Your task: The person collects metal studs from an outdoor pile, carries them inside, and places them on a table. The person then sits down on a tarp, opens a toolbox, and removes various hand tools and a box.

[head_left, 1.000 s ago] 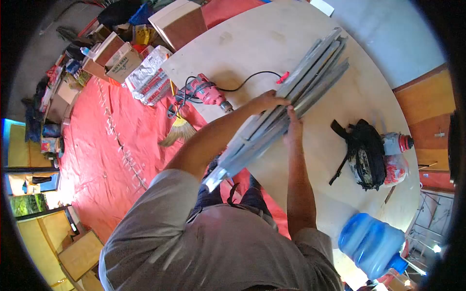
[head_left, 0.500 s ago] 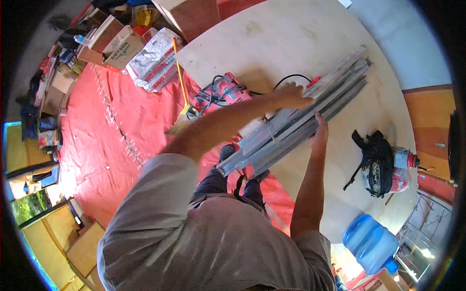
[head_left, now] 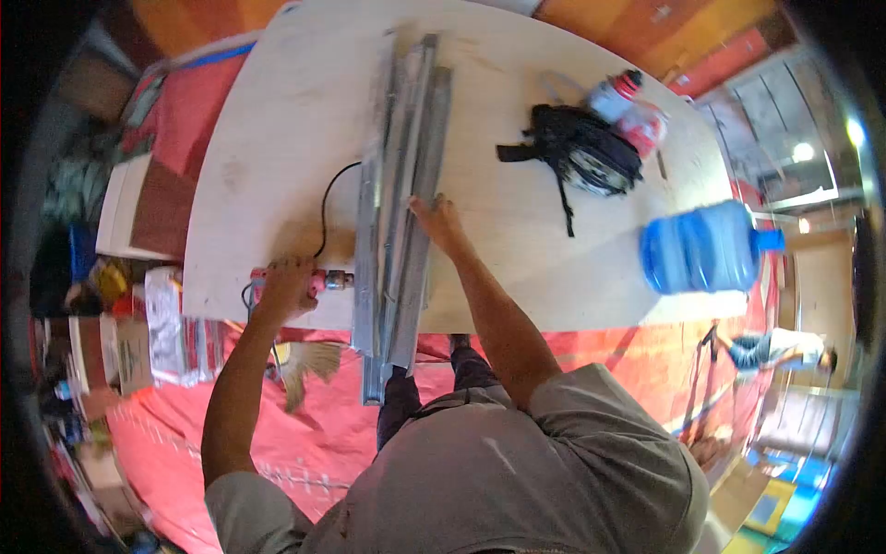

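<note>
A bundle of long grey metal channels lies on the pale table, its near ends sticking out past the table edge towards my body. My right hand grips the right side of the bundle around its middle. To the left of the metal, my left hand is wrapped around a red power drill at the table's near edge. The drill's chuck points right, almost against the channels. Its black cord curves up and passes behind the bundle. My palm hides most of the drill body.
On the table's right side are a black backpack, a bottle with a red cap and a big blue water jug. A broom is below the table edge. Boxes stand at left. Another person is far right.
My view has turned to the right. My left hand has left the metal channels and taken hold of the drill. My right hand stays on the bundle, which now lies more squarely in front of me.
</note>
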The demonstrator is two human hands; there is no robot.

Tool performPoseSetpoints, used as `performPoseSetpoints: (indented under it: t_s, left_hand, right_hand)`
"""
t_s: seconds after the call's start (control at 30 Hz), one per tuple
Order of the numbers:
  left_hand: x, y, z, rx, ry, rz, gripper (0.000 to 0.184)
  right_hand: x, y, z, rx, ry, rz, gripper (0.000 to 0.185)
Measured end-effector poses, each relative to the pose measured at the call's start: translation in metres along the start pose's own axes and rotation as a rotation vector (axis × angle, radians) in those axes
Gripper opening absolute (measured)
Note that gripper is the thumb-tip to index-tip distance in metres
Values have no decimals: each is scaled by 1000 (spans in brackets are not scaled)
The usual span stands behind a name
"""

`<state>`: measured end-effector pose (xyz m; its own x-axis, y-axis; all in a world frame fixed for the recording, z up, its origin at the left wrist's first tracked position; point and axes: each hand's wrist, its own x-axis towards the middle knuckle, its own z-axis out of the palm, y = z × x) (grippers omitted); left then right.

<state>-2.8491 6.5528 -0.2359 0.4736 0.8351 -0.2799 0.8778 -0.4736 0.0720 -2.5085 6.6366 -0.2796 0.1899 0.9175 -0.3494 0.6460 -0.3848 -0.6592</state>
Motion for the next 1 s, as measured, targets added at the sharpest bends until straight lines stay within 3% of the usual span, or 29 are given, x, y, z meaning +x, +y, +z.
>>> performPoseSetpoints:
  t_s: [0.07,0.13,0.17,0.2,0.23,0.27,0.3,0.33,0.37,0.43,0.5,0.53,0.6,0.63,0.67,0.73,0.8,0.87,0.93,1.0]
  left_hand:
    - [-4,-12,-11,-191,-14,-159,67]
    - [-15,-39,-4,-415,56,-342,59]
    - [-29,-61,18,-257,390,-366,53]
    - [-47,-67,-10,-813,132,-680,48]
    - [-63,-98,7,-548,405,-614,48]
    - [-83,-124,4,-652,400,-642,45]
    - [-105,-149,1,-755,397,-672,43]
    - [-137,-159,-12,-937,433,-715,39]
    - [-169,-155,-33,-1197,507,-714,35]
    - [-232,-138,-80,-1589,670,-649,27]
    - [-276,-102,-134,-1653,931,-636,19]
    - [-289,-76,-162,-1631,951,-658,19]
    - [-309,-19,-214,-2047,987,-156,12]
    - [-320,-1,-224,-2223,980,140,10]
    - [-329,20,-234,-2230,1012,250,10]
    - [-344,52,-253,-2190,1106,356,10]
    - [-355,81,-263,-2137,1199,377,10]
    - [-361,107,-256,-2075,1317,300,10]
    - [-358,123,-239,-2025,1426,169,10]
    - [-354,133,-218,-1983,1501,41,10]
  right_hand:
    - [24,39,28,82,30,-84,85]
    - [3,32,8,380,43,-44,75]
    - [5,49,8,389,67,-36,75]
    - [12,79,19,352,52,-215,77]
    - [22,94,18,469,-47,-215,74]
    - [30,109,17,583,-146,-204,73]
    - [34,121,10,845,-356,1,69]
    - [31,125,6,845,-338,1,61]
    - [25,121,1,672,-133,-101,54]
    - [0,96,0,277,320,-252,40]
    - [-46,48,-22,162,474,-371,42]
    - [-63,29,-23,178,450,-382,42]
    - [-92,-2,-12,226,272,-491,45]
    - [-95,-9,7,196,278,-694,46]
    - [-100,-20,29,169,283,-899,47]
    - [-157,-63,55,428,-291,-633,67]
    - [-207,-85,89,581,-613,-826,91]
    - [-226,-96,138,561,-848,-655,108]
    - [-242,-108,147,393,-938,-381,116]
    - [-203,-97,185,-84,-550,-675,120]
